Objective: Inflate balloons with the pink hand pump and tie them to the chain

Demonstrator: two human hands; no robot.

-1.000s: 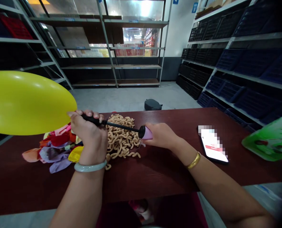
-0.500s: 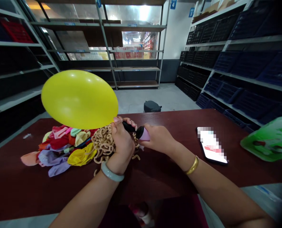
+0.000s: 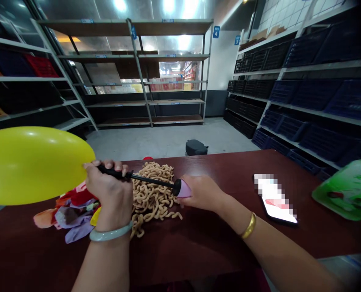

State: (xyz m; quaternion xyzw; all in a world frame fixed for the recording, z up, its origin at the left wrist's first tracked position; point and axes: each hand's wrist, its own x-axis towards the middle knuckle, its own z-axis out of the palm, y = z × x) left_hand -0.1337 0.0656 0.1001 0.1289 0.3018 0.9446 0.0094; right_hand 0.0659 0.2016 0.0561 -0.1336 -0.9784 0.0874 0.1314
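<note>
My left hand is closed around the black end of a balloon pump, with the neck of a yellow balloon at its fingers. The balloon is inflated and reaches past the left edge. My right hand grips the pump's purple end, and a thin black rod shows between the hands. Below the rod lies a heap of tan, curled snack-like pieces. Uninflated balloons in several colours are piled left of my left wrist, partly hidden by the yellow balloon.
A phone with a lit screen lies on the dark red table, right of my right hand. Beyond it is a green plastic bag. A dark stool-like object stands past the table. Shelves with crates line the sides.
My left hand has moved left with the balloon, drawing the pump out so its rod shows. My right hand has stayed nearly in place. The view has tilted up slightly.
</note>
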